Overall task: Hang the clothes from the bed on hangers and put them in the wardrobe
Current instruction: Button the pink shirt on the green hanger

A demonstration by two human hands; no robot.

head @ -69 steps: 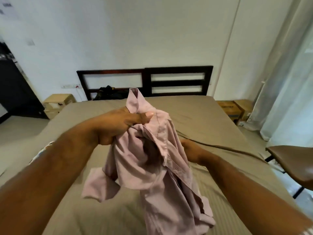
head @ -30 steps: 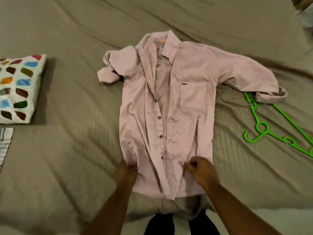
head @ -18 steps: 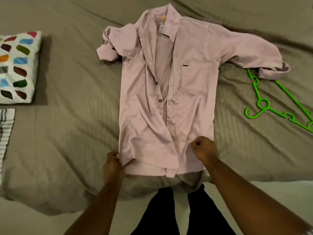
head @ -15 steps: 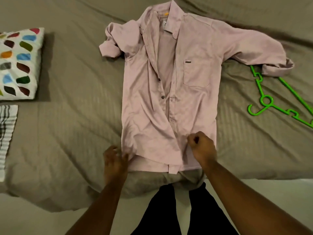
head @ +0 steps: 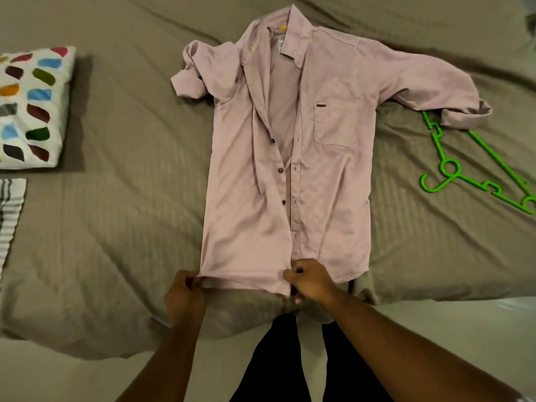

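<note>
A pale pink button shirt (head: 327,181) lies front up on the bed (head: 121,216), collar away from me and placket partly open. Its left sleeve is bunched near the shoulder; its right sleeve stretches out to the right. My left hand (head: 185,294) pinches the hem at the shirt's lower left corner. My right hand (head: 309,281) pinches the hem at the bottom of the button placket. A green plastic hanger (head: 475,172) lies on the bed to the right, its upper end tucked under the right cuff.
A white pillow with coloured leaf shapes (head: 32,108) sits at the left, with a striped grey cloth (head: 10,210) just below it. The bed's near edge runs under my hands, and my dark trouser legs (head: 290,361) stand against it.
I carried the shirt held up in both hands, then laid it flat on the bed. Both hands have since drawn the hem toward me, and the left front panel now lies smooth.
</note>
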